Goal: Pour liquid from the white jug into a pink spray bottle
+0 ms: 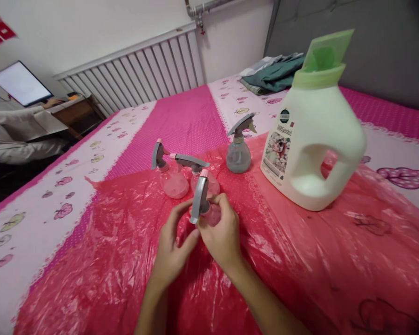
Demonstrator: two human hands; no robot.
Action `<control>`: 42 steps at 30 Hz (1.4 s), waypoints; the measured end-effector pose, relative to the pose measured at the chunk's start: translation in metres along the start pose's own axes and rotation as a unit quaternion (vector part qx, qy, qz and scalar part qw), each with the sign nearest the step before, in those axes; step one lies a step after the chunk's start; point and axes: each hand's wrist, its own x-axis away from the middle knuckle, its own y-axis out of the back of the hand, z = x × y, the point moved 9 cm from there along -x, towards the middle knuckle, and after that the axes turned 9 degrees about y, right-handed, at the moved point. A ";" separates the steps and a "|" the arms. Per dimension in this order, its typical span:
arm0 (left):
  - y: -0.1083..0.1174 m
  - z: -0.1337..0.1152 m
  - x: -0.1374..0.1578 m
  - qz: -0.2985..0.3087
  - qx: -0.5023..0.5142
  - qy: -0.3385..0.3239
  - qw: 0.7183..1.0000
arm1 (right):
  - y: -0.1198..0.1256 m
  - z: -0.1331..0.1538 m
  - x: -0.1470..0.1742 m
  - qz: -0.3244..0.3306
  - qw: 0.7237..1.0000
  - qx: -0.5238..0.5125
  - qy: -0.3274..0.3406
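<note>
A small spray bottle [200, 197] with a grey trigger head and pink nozzle stands nearest to me between my hands. My right hand [223, 232] curls round the right side of its pinkish clear body. On the other side, my left hand [174, 244] has its fingers bent round the bottle and its thumb by the base of the head; the fingertips are partly hidden. Just beyond are two similar pink spray bottles, one [174, 183] to the left and one [212, 184] directly behind. A spray bottle with a greenish-grey body [238, 156] stands farther back.
A large white jug [314, 139] with a green cap stands at the right. Red plastic sheeting [125, 242] covers part of the patterned bed. Folded clothes [274, 73] lie at the back. A person [21, 125] sits by a monitor [22, 83] at far left; a radiator [136, 70] lines the wall.
</note>
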 end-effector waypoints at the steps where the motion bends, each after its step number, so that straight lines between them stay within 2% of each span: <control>1: 0.006 -0.009 0.000 -0.024 0.013 -0.009 1.000 | 0.000 0.000 0.000 0.000 1.000 0.000 -0.002; 3: 0.014 -0.030 0.000 -0.082 -0.010 -0.028 0.996 | -0.002 -0.002 0.000 0.001 1.000 -0.007 -0.007; 5: 0.013 -0.050 -0.002 -0.131 -0.102 -0.036 0.985 | -0.003 -0.003 0.001 -0.005 1.000 -0.015 -0.007; 9: 0.005 -0.067 -0.013 -0.149 -0.189 -0.034 0.970 | -0.002 -0.005 0.003 -0.016 1.000 0.013 0.004; 12: 0.005 -0.069 -0.021 -0.115 -0.222 -0.046 0.967 | -0.003 -0.006 0.002 -0.017 1.000 -0.009 0.023; 15: 0.005 -0.069 -0.030 -0.050 -0.235 -0.053 0.969 | -0.004 -0.011 0.001 -0.006 0.999 -0.039 0.019; 19: 0.003 -0.070 -0.040 0.020 -0.235 -0.060 0.970 | -0.005 -0.010 0.002 0.048 0.998 -0.022 0.029; 24: -0.003 -0.073 -0.049 0.097 -0.230 -0.085 0.965 | -0.007 -0.006 0.005 0.122 0.987 -0.074 0.069; 29: -0.008 -0.083 -0.051 0.137 -0.252 -0.132 0.949 | -0.005 -0.015 0.004 0.086 0.992 -0.068 0.065; 34: -0.012 -0.077 -0.057 0.204 -0.227 -0.112 0.946 | -0.007 -0.013 0.003 0.085 0.989 -0.103 0.059; 39: -0.011 -0.065 -0.057 0.204 -0.171 -0.091 0.960 | -0.004 -0.012 -0.001 0.073 0.990 -0.105 0.052; 42: -0.011 -0.054 -0.050 0.130 -0.111 -0.072 0.983 | -0.006 -0.013 -0.002 0.077 0.988 -0.129 0.047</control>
